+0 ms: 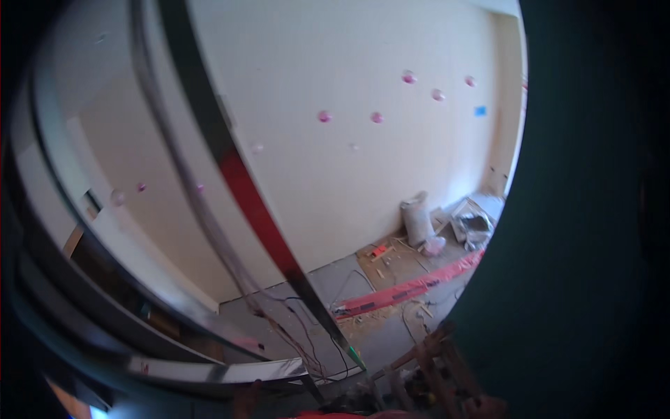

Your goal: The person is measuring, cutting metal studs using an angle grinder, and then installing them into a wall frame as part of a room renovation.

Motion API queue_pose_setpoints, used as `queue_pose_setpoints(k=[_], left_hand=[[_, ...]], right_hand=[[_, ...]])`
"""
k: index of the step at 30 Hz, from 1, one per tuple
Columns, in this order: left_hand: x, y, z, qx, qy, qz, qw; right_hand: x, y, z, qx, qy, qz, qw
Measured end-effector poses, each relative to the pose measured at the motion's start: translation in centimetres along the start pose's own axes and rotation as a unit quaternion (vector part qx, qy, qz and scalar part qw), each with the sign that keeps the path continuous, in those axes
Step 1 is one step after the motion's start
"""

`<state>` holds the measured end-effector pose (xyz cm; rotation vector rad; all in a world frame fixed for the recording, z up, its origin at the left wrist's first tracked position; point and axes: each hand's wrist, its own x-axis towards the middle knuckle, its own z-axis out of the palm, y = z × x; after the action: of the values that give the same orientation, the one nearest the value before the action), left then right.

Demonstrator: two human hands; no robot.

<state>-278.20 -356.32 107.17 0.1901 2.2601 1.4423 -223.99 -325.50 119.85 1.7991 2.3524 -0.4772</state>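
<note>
Low in the view, in deep shade, my left hand [246, 399] shows dimly just under a long pale metal strip [216, 370]. A fingertip seems to reach up to the strip's lower edge; whether it grips the strip is too dark to tell. At the lower right, a dim shape that looks like my right hand [490, 406] is beside a brown ladder-like frame [433, 370]. Its fingers are not distinct. A tall dark metal upright with a red band [255, 202] slants down in front of me, with bundled cables [188, 181] hanging left of it.
Behind stands a pale wall [300, 63] with several pink-marked spots. Red barrier tape [412, 286] stretches across the grey floor. A filled sack [417, 218], crumpled plastic [471, 223] and wood scraps [380, 253] lie by the wall. A dark green surface [579, 223] blocks the right side.
</note>
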Motion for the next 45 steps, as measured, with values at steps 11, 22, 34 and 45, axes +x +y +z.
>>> queue_pose_setpoints(k=[11, 22, 34, 45], left_hand=[[-5.1, 0.2, -3.5, 0.155, -0.004, 0.175, 0.972], [-6.5, 14.3, -2.6, -0.018, 0.017, 0.052, 0.998], [-5.7, 20.9, 10.4, 0.148, 0.048, 0.109, 0.982], [-7.8, 30.4, 13.6, 0.159, -0.040, -0.080, 0.983]], right_hand=[[-0.9, 6.5, 5.3, -0.122, 0.096, -0.187, 0.970], [4.8, -0.4, -3.6, 0.038, -0.130, -0.021, 0.991], [13.0, -0.3, -1.0, 0.141, -0.083, -0.096, 0.982], [15.3, -0.7, -4.1, 0.098, -0.095, -0.063, 0.989]])
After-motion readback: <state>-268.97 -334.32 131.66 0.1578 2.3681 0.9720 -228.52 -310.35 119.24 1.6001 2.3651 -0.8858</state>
